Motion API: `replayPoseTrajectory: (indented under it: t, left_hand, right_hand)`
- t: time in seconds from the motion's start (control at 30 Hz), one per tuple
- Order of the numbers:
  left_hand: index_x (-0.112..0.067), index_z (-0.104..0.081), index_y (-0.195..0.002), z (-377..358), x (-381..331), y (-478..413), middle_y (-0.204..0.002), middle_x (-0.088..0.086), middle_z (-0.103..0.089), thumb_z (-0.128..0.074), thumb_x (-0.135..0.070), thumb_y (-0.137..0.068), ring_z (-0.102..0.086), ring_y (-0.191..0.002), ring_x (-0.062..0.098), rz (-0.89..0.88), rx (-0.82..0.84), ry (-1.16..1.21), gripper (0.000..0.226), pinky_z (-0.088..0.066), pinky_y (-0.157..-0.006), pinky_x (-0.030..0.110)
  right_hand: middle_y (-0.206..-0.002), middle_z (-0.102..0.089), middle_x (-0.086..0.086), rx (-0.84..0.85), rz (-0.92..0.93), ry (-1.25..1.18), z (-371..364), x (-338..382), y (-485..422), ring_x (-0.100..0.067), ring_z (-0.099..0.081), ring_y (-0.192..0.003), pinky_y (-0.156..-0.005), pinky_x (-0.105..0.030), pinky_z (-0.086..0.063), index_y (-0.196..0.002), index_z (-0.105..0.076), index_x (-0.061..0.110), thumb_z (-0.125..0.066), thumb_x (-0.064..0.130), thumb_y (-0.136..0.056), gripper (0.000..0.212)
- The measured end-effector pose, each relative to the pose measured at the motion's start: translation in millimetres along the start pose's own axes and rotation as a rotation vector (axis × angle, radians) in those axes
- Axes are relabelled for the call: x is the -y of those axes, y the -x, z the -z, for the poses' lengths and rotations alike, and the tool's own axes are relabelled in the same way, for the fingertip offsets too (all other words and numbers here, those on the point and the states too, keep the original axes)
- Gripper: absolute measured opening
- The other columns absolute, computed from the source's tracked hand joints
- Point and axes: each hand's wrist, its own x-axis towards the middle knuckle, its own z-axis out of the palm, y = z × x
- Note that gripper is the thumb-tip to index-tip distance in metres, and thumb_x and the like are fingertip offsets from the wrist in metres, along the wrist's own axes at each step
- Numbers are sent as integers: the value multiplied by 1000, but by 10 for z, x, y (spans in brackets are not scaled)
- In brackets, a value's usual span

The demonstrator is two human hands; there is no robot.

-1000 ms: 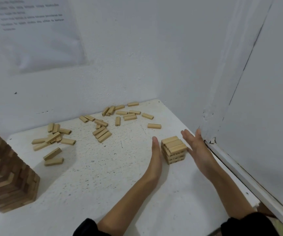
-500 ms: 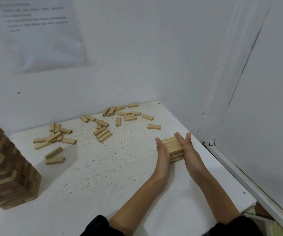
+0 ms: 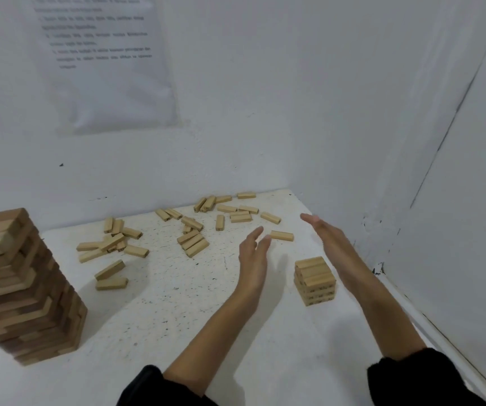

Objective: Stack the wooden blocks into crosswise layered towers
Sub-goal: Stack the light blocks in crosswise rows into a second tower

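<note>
On the white table (image 3: pixel 177 317) we see first the tall tower (image 3: pixel 22 285), far to the left of the left hand (image 3: pixel 253 259). Its layers cross each other, and we judge it finished. The small tower (image 3: pixel 315 279) stands between the two hands, just beside the wrist of the right hand (image 3: pixel 332 244), and neither hand grips it. It has only a few crosswise layers, so we think it is near its beginning. Both hands are released, with fingers straight, palms turned toward each other, holding nothing. Many loose blocks (image 3: pixel 195 240) lie scattered beyond and to the left of the left hand, and one single block (image 3: pixel 282 235) lies just beyond its fingertips. In our judgement, most of the second tower remains to be built. We find no container here, and the blocks lie directly on the table.
</note>
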Motion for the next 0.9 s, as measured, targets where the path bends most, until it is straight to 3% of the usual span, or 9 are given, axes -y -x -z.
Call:
replayPoseTrajectory:
  t: [0.17, 0.23, 0.33, 0.5, 0.63, 0.7, 0.8, 0.9]
  left_hand:
    - [-32, -58, -112, 370, -43, -606, -130, -4, -46, -50, -29, -95, -32, -133, 19, -112, 32, -251, 19, -27, -112, 44]
    - [-23, -62, -111, 475, -39, -838, -119, -3, -52, -54, -21, -92, -35, -130, 22, -190, -4, -368, 21, -27, -110, 40]
    - [-19, -63, -111, 606, 33, -1154, -128, 3, -53, -56, -17, -91, -31, -131, 25, -215, -11, -576, 22, -23, -94, 26]
    - [-19, -62, -111, 704, 174, -1458, -131, 5, -52, -58, -16, -90, -29, -132, 27, -217, -11, -713, 22, -24, -103, 35]
    - [-20, -59, -116, 691, 267, -1550, -131, 4, -50, -55, -16, -91, -31, -129, 27, -234, 9, -826, 26, -32, -99, 38]
    - [-20, -58, -119, 663, 291, -1562, -130, 3, -50, -54, -15, -91, -33, -127, 25, -264, 0, -851, 28, -33, -94, 36]
    - [-22, -56, -122, 616, 328, -1574, -128, -2, -50, -51, -14, -91, -34, -124, 21, -304, -28, -906, 32, -27, -96, 36]
    - [-23, -54, -124, 589, 367, -1593, -127, -5, -49, -48, -15, -92, -34, -124, 17, -352, -46, -992, 33, -18, -103, 37]
  right_hand:
    - [-111, -60, 4, 210, 185, 512, -224, 108, -796, -11, -51, -107, -84, -22, -34, -105, -66, 21, -62, 23, -89, 17]
    - [-112, -59, -1, 286, 169, 782, -313, 48, -1097, -15, -53, -105, -83, -25, -40, -106, -65, 18, -69, 21, -83, 23]
    - [-109, -54, -1, 394, 80, 1080, -378, -96, -1392, -19, -52, -103, -84, -29, -43, -106, -60, 19, -75, 24, -76, 34]
    - [-82, -54, 7, 509, 26, 1068, -319, -163, -1577, -16, -53, -91, -79, -26, -44, -93, -58, 20, -75, 16, -75, 25]
    - [-97, -55, 2, 367, 120, 1010, -259, -99, -1730, -14, -47, -88, -63, -18, -37, -107, -57, 20, -71, 14, -78, 32]
    - [-105, -48, -2, 358, 130, 978, -261, -78, -1808, -14, -47, -86, -65, -23, -36, -98, -58, 24, -73, 14, -76, 28]
    - [-114, -42, -8, 416, 117, 1064, -316, -117, -1889, -17, -49, -77, -60, -23, -37, -86, -64, 25, -71, 7, -76, 22]
    - [-107, -51, -6, 433, 71, 1064, -363, -172, -1905, -18, -51, -90, -63, -22, -38, -94, -70, 18, -67, 3, -76, 23]
